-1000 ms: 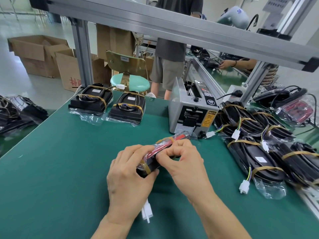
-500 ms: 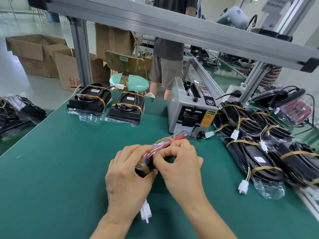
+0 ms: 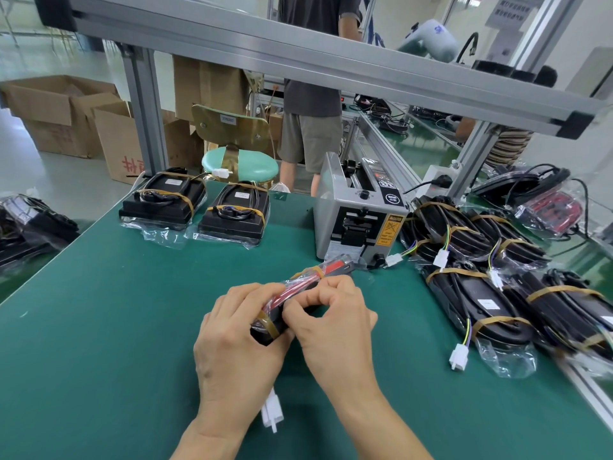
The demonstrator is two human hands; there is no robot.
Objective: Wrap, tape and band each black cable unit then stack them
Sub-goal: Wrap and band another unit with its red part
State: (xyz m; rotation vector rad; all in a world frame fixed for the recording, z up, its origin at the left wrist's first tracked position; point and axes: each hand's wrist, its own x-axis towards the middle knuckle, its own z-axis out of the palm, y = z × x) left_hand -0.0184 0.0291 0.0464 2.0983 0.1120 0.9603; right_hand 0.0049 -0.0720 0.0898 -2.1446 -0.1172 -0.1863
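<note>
The green work mat (image 3: 99, 327) carries everything. At its far middle one grey tape dispenser (image 3: 360, 214) is set, the largest single item. On the right a heap of banded black cable units (image 3: 481, 287) is piled, overlapping; at least five can be made out, but the exact count cannot be told. At the far left two finished units (image 3: 195, 207) are laid side by side, each bagged and crossed by tan rubber bands, not yet stacked on each other.

The unit in hand (image 3: 298, 293) is held just above the mat at centre, near the dispenser. It is gripped at its near end by the left hand (image 3: 235, 346), fingers curled round it, while the film at its middle is pinched by the right hand (image 3: 331, 327). Two tan bands are seen on it.

The unit is judged light and fairly stiff in its body, but the clear bag is likely slippery and the loose lead soft. It is best taken by the body, across the bands, not by the bag or wires. One white connector (image 3: 272, 413) dangles below the left wrist.
</note>
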